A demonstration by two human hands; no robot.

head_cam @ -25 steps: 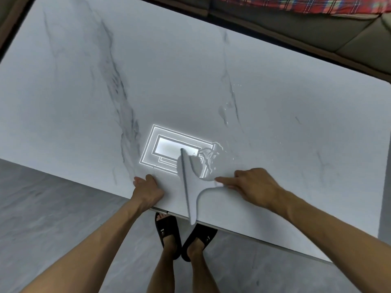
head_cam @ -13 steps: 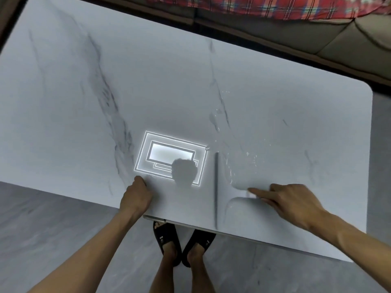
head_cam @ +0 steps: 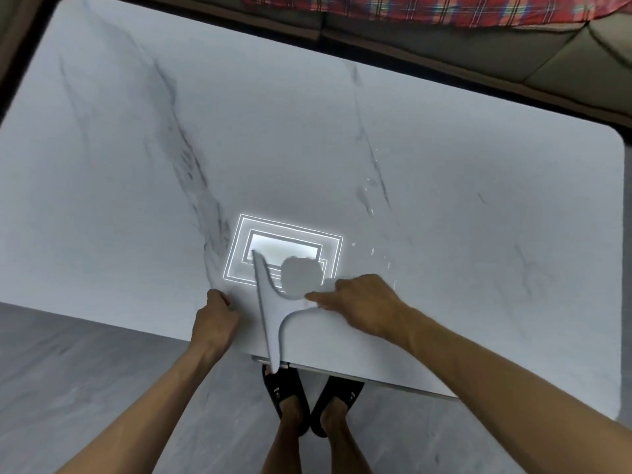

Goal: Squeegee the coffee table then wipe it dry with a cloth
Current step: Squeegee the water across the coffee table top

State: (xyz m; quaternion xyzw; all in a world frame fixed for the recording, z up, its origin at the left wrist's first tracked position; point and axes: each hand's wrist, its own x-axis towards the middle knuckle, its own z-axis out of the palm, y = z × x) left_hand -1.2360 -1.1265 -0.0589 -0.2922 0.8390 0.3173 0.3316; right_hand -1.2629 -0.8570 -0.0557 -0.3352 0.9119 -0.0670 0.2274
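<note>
The coffee table (head_cam: 444,165) runs out of view at the left edge, so its left corners cannot be seen. The squeegee (head_cam: 270,309) has its handle end buried under the right hand (head_cam: 359,302) — how the fingers wrap it cannot be told. Its lower blade tip overhangs the table's near edge and covers part of 1 sandal (head_cam: 278,391). Both forearms are cut off by the bottom edge. The sofa (head_cam: 564,56) and plaid cloth (head_cam: 410,8) are cropped at the top.

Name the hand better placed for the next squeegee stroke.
Right. The right hand already grips the squeegee, beside the water droplets. The left hand only rests on the coffee table edge.
</note>
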